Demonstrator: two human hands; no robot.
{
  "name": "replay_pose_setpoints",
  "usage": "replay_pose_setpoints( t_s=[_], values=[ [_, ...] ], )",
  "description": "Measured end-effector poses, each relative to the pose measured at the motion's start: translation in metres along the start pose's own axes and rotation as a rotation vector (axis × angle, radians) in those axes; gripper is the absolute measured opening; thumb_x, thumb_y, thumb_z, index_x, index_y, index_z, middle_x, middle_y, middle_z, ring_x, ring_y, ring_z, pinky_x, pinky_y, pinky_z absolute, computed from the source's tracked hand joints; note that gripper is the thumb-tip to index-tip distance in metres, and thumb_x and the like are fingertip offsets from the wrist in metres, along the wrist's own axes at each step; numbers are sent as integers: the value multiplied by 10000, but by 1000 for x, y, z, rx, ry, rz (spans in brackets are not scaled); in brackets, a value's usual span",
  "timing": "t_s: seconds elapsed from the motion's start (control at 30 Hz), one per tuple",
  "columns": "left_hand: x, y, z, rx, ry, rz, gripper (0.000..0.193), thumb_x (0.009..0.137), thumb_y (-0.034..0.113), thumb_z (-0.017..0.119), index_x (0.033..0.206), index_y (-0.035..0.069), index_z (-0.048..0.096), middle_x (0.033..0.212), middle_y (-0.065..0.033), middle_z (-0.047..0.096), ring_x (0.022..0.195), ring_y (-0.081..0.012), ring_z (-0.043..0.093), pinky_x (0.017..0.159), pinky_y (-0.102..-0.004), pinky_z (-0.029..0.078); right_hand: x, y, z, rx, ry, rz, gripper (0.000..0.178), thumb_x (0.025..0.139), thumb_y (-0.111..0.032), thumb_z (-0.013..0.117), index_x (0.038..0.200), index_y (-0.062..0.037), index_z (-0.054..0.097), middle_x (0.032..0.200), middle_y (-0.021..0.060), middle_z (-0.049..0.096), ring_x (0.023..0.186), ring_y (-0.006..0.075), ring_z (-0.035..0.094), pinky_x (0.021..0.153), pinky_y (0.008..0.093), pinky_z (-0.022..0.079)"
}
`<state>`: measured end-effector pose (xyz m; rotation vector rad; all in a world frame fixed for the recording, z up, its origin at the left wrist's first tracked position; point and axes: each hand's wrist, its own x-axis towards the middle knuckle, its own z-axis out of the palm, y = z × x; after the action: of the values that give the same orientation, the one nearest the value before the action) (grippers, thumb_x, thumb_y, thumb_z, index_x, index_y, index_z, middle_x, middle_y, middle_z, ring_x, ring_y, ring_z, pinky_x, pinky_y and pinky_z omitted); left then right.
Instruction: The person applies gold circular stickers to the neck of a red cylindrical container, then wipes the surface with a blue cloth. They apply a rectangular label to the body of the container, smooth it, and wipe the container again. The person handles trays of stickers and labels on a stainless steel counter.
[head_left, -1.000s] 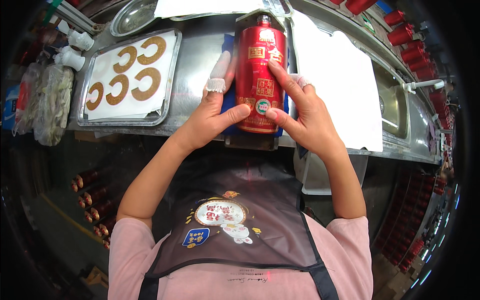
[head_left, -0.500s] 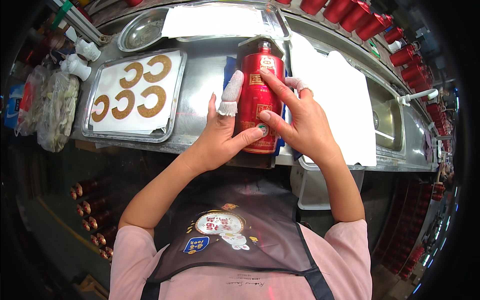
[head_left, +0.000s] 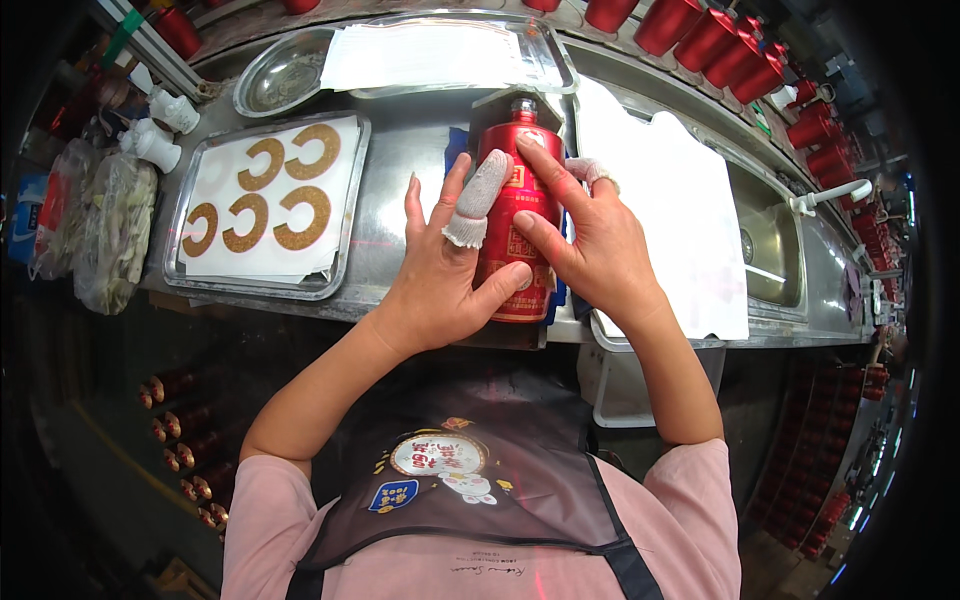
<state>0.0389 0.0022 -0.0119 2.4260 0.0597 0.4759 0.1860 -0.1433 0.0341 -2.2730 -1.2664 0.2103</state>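
The glossy red ceramic bottle (head_left: pixel 517 225) lies on the steel bench (head_left: pixel 400 190), neck pointing away from the person. Both hands flank it: left hand (head_left: pixel 445 275) cups its left side, right hand (head_left: pixel 590 240) presses flat on its right, each grip loosely on it.

Five gold C-shaped labels (head_left: pixel 262 196), one red bottle (head_left: pixel 517 225), two hands (head_left: pixel 440 280).

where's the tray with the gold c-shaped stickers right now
In the head view, the metal tray of gold C-shaped stickers lies on the steel counter, left of the red bottle between both hands.
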Motion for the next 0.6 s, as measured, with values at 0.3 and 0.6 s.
replay_pose_setpoints(
  t_s=[0.3,0.6],
  values=[
    [5,-1,1,14,30,52,821,941,423,627,1590,105,238,1637,-162,253,1542,-360,140,1154,-706,7,-4,15,2,93,-33,-27,670,930,-494,643,1543,-367,404,1202,293,598,1084,439,626,903,470,522],
    [-18,-16,1,-980,71,-417,1015,928,362,712,1616,43,38,1651,-221,218,1541,-311,202,1233,-408,164,-56,28,15,840,-62,258,380,954,-96,635,1320,-45,547,1130,61,618,919,41,578,712,189,501]
  ],
)
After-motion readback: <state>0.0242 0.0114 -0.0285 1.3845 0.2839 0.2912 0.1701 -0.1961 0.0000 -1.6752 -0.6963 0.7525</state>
